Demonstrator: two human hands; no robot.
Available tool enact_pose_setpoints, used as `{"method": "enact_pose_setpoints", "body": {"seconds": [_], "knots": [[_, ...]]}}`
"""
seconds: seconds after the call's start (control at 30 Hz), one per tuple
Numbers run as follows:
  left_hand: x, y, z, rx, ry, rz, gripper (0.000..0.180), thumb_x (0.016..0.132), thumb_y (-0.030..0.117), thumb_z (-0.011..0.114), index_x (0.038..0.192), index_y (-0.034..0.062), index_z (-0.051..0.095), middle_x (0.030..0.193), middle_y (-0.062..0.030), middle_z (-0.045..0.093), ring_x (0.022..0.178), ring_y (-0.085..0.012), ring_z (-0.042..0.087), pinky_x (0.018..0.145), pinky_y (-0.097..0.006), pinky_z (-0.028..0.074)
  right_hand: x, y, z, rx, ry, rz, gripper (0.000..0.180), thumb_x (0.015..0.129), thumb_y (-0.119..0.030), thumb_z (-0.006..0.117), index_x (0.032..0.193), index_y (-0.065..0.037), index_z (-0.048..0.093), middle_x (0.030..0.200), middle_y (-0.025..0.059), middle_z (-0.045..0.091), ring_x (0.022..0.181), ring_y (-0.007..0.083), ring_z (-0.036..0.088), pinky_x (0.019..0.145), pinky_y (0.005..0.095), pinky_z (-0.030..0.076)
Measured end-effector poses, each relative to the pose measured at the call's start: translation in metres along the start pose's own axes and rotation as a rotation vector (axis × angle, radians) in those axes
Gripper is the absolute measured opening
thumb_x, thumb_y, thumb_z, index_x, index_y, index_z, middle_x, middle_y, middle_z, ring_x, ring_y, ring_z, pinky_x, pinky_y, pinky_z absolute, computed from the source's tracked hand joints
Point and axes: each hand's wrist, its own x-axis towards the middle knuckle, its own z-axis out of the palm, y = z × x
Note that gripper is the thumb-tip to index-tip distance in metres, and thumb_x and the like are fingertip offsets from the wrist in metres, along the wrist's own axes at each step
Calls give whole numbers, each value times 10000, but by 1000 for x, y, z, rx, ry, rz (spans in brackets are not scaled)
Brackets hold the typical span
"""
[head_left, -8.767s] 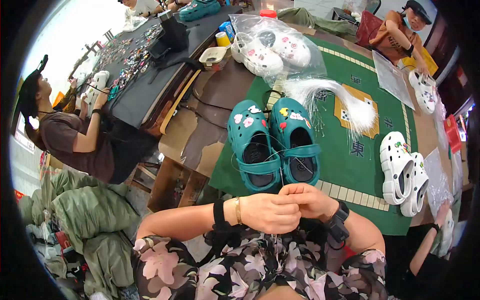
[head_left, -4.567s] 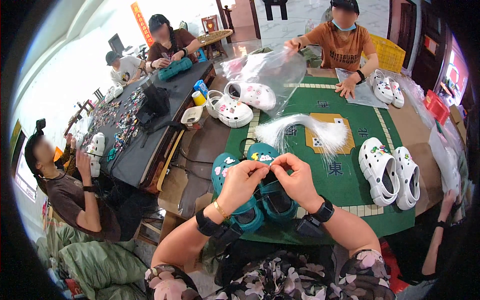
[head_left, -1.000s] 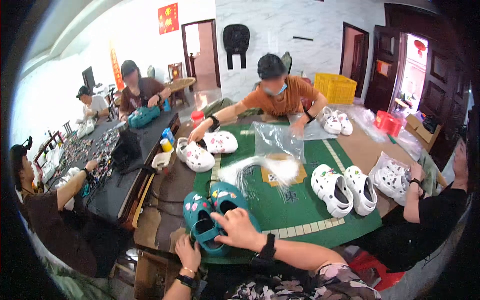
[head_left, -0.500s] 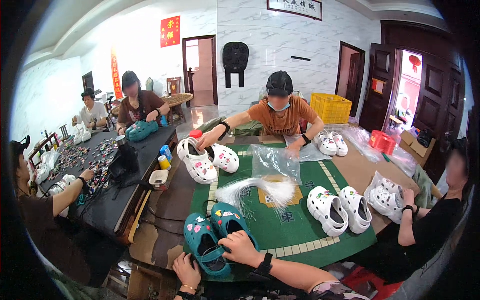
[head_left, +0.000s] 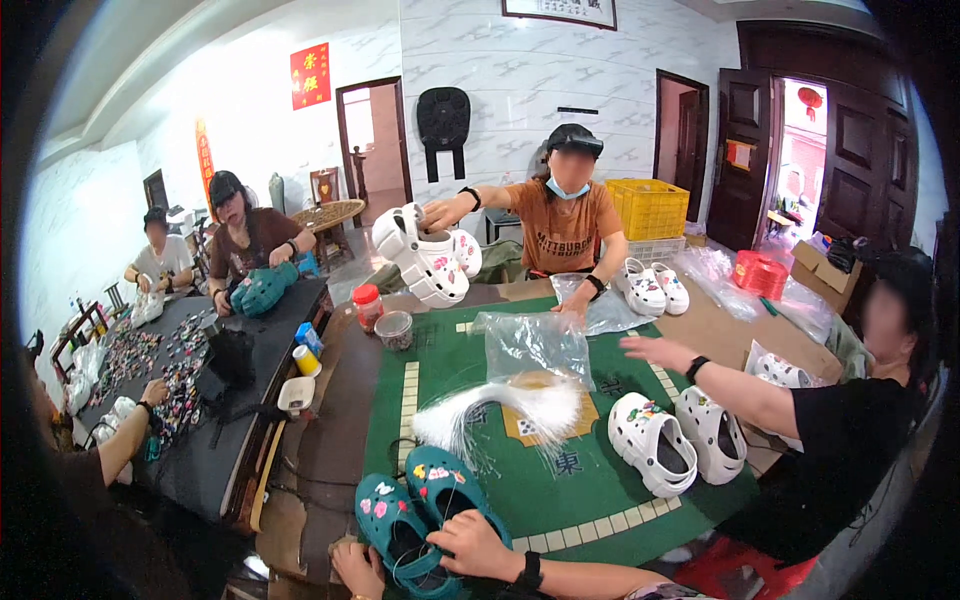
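Note:
A pair of teal clogs with colourful charms, the left clog (head_left: 385,512) and the right clog (head_left: 440,470), lies at the near edge of the green mat. My right hand (head_left: 475,545) is closed at the inner heel straps, pinching a thin clear strand that loops over the right clog. Against the outer heel side of the left clog, my left hand (head_left: 358,570) is curled, its fingertips partly hidden. Beyond the clogs lies a bundle of thin white plastic strands (head_left: 500,410).
White clogs (head_left: 650,445) stand to the right; a co-worker's hand (head_left: 660,352) reaches above the mat there. Across the table, a person holds up white clogs (head_left: 420,260) beside a clear bag (head_left: 535,350). A red-lidded jar (head_left: 367,308) and a round tub (head_left: 395,330) stand at left.
The co-worker opposite has lifted the white clogs up, uncovering the jar and tub. The person at right has let go of the bagged clogs and reached over the mat. My hands stay at the teal clogs.

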Motion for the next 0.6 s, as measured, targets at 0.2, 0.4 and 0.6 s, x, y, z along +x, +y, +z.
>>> {"method": "enact_pose_setpoints", "body": {"seconds": [0.2,0.4,0.6], "knots": [[4,0,4,-92,56,3,153,866,80,551,972,-28,577,1016,-216,585,948,-426,517,831,-503,421,5,-6,-11,38,-20,10,438,616,-205,754,1031,-121,644,811,32,546,836,242,573,841,378,409],[1,-9,11,-74,-20,-21,186,873,91,546,996,-39,595,997,-220,609,951,-419,546,831,-483,442,9,-8,-10,53,40,-10,250,631,-200,688,853,-103,628,715,74,496,727,274,507,761,404,393],[-10,-22,23,-27,-75,-137,244,840,142,624,1014,-28,602,1167,-203,593,1079,-403,529,896,-481,429,7,-5,-8,97,-45,26,422,614,-203,750,1015,-120,650,797,28,540,824,237,570,833,370,408]]}}
